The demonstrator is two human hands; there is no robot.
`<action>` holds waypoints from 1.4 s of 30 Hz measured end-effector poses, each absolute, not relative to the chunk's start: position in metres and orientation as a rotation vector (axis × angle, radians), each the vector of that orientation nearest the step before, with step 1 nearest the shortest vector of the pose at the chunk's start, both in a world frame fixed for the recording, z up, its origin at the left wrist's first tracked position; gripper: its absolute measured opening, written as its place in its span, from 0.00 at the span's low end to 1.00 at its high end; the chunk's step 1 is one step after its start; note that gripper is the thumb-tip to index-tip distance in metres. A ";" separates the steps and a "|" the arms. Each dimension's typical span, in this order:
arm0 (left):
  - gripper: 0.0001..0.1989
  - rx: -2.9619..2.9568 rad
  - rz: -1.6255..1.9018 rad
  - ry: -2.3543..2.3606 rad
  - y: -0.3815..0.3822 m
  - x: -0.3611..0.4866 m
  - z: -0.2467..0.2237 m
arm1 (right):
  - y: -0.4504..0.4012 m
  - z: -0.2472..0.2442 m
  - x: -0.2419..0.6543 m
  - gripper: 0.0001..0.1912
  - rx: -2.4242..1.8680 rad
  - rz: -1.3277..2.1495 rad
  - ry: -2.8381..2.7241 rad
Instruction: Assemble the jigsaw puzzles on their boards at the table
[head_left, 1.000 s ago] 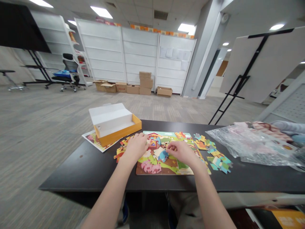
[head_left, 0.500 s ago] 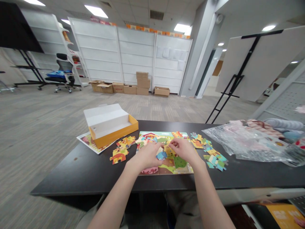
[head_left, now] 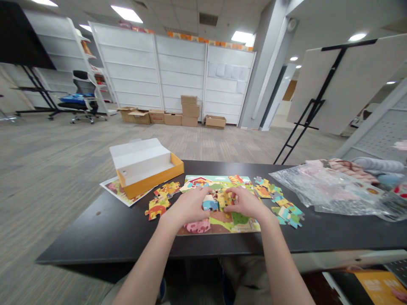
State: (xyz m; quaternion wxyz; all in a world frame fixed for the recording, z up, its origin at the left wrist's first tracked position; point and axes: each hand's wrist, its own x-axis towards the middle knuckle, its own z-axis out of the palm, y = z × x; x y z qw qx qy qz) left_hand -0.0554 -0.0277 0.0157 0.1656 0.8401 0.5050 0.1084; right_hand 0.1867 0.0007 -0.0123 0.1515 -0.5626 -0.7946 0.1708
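Observation:
A colourful farm-scene puzzle board (head_left: pixel 222 228) lies on the black table in front of me. Above its middle, my left hand (head_left: pixel 187 206) has its thumb and fingers around a blue-and-white puzzle piece (head_left: pixel 210 204). From the other side, my right hand (head_left: pixel 246 203) grips a yellow puzzle piece (head_left: pixel 222 200) between thumb and fingertips. The two pieces are side by side; whether they are locked together I cannot tell. Part of the board is covered by my hands. A pink patterned part (head_left: pixel 199 226) shows below my left hand.
Loose yellow-orange pieces (head_left: pixel 158 205) lie left of the board, and yellow and teal pieces (head_left: pixel 288 212) lie right. An open orange-and-white box (head_left: pixel 149 176) rests on a printed sheet (head_left: pixel 108 186). Clear plastic bags (head_left: pixel 330 190) cover the table's right side.
My left hand has shifted slightly left with the blue piece. My right hand's fingers have spread wider around the yellow piece, and more of the pink patterned part shows.

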 end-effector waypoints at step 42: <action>0.28 2.341 0.228 1.254 -0.028 -0.071 0.011 | -0.001 0.001 0.199 0.20 -1.439 0.792 -2.024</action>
